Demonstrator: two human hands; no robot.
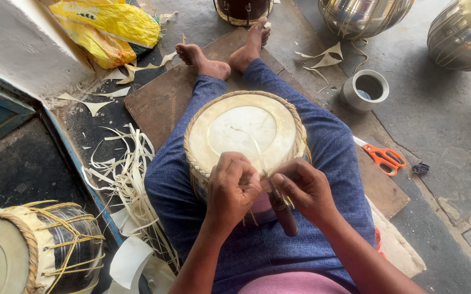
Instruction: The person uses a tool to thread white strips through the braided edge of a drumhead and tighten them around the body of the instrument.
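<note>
A round drum with a pale hide head and a braided tan rim [245, 130] sits in the person's lap, held between legs in blue trousers, with the bare feet stretched out onto a flat brown board [162, 98]. The left hand [231, 188] is curled into a loose fist at the near edge of the drum, fingers pressed down on the braided rim and pinching a thin pale strip of hide [254, 147] that runs up across the drumhead. The right hand [307, 188] is closed around a dark wooden-handled tool [283, 209] – thumb and fingers gripping it just above the handle, its metal tip set at the rim right beside the left hand. The two hands nearly touch.

To the left on the floor lies a tangle of pale hide strips [124, 174], and further down a second drum laced with yellowish straps [39, 247]. A crumpled yellow plastic bag [107, 27] rests by the wall. To the right stand a small grey metal cup [365, 89] and orange-handled scissors [383, 158] – well apart from the hands – with shiny metal drum shells [363, 16] beyond
</note>
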